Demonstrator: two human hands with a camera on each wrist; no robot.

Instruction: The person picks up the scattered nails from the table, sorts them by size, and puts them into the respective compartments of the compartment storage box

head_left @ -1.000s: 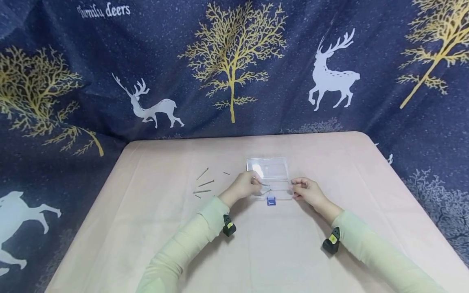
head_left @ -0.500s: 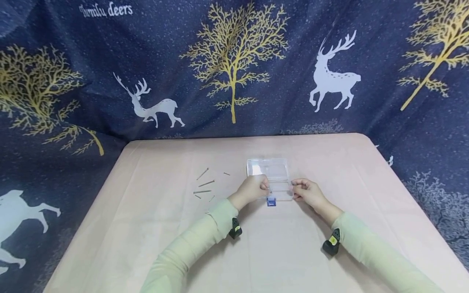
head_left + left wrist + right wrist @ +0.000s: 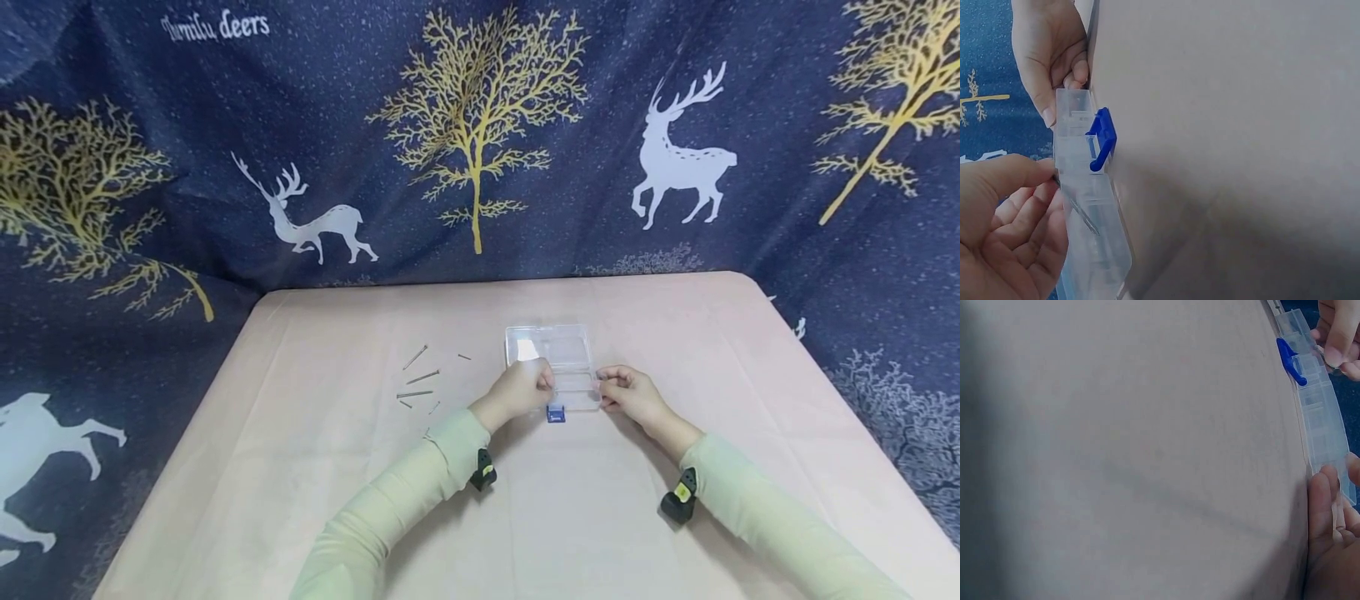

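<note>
Moved: your left hand [image 3: 522, 389] came nearer, pinching a nail [image 3: 1079, 209] over the clear box [image 3: 558, 367] | right hand [image 3: 628, 394] grips its end, steadying it.

Clear box [image 3: 558, 367]: near left corner hidden behind left hand [image 3: 521, 387]; contents too faint to identify. Loose nails [image 3: 420, 379], left of box: smallest ones too small to count.

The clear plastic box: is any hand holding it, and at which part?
Yes. The right hand grips the clear box at its right end. The left hand pinches a thin nail over its left end, fingertips at the box's rim.
</note>
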